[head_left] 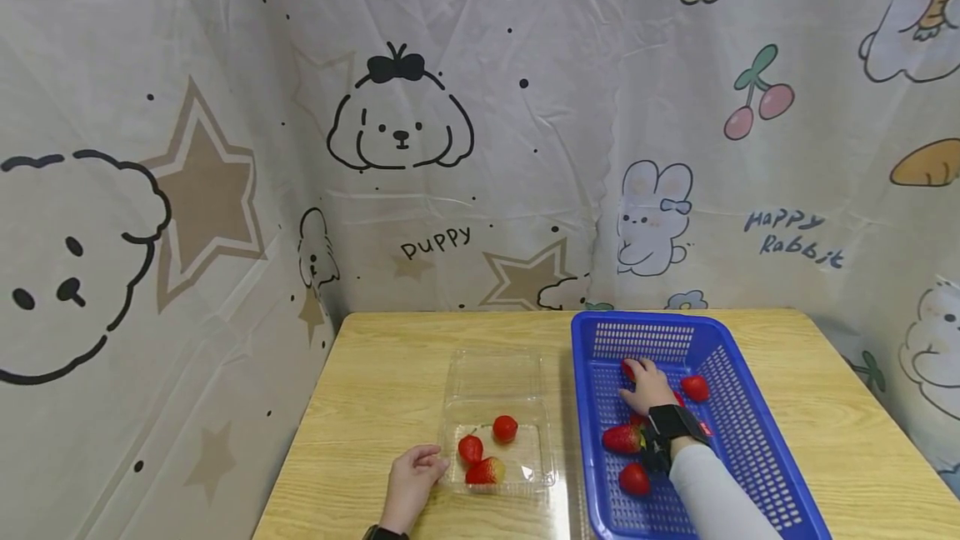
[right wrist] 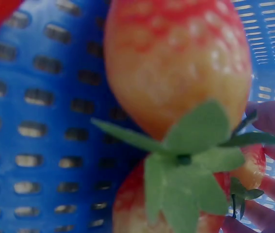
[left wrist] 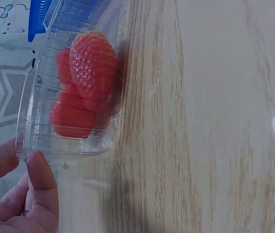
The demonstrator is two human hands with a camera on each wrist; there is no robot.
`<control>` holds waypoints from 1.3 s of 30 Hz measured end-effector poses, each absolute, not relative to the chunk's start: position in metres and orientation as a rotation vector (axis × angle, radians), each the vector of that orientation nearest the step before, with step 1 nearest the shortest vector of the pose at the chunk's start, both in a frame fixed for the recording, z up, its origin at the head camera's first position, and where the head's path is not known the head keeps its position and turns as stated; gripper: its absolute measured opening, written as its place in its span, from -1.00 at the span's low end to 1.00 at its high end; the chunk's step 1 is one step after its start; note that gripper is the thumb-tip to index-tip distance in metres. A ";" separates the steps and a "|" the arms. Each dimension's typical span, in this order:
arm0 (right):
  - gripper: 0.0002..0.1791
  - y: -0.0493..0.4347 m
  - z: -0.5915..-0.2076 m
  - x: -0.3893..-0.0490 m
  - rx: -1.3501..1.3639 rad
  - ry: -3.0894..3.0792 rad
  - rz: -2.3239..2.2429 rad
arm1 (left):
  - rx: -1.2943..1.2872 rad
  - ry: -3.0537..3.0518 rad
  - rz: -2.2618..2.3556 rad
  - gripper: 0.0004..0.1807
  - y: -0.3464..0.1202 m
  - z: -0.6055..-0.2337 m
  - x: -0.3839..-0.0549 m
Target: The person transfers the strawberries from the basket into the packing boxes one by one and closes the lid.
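Observation:
My left hand (head_left: 415, 477) is at the left edge of a clear plastic box (head_left: 530, 471) and pinches its rim between thumb and finger, as the left wrist view shows. The box stands with its lid folded back and holds a round red strawberry (head_left: 505, 429), another strawberry (head_left: 470, 448) and a yellow-tipped one (head_left: 485, 471). Inside the blue basket (head_left: 585, 440) my right hand (head_left: 649, 390) reaches down, fingers curled round a strawberry (right wrist: 254, 167) that they partly hide. Close to the right wrist camera is a large strawberry (right wrist: 176, 63) with green leaves.
Near the right wrist lie a long strawberry (head_left: 622, 438), a round one (head_left: 635, 479) and one farther right (head_left: 695, 388). Basket and box stand side by side on a wooden table (head_left: 390, 373). A printed curtain (head_left: 480, 215) hangs behind the table.

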State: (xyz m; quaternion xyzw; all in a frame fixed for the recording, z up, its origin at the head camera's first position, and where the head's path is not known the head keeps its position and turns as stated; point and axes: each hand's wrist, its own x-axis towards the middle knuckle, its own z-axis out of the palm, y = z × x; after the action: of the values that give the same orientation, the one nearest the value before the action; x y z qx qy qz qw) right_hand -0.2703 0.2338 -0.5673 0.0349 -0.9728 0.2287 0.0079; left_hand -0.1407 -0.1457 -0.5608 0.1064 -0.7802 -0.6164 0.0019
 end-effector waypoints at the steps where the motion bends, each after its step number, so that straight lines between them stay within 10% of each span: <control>1: -0.38 0.234 -0.568 -0.271 0.102 -3.036 0.717 | 0.334 -2.447 -1.934 -0.64 -0.146 -0.561 -0.141; 23: -0.66 0.240 -0.557 -0.273 0.133 -2.984 0.686 | 0.331 -2.466 -1.928 -0.64 -0.144 -0.559 -0.140; 39: -0.63 0.218 -0.460 -0.274 0.260 -2.918 0.809 | 0.318 -2.469 -1.904 -0.67 -0.146 -0.559 -0.140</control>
State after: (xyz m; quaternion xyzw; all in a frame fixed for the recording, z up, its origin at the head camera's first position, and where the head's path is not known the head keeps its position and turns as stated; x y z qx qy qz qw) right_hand -0.2736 0.2179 -0.4603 0.0855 -0.9589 0.2658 0.0513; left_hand -0.1404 -0.1458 -0.5592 0.1015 -0.7877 -0.6076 0.0037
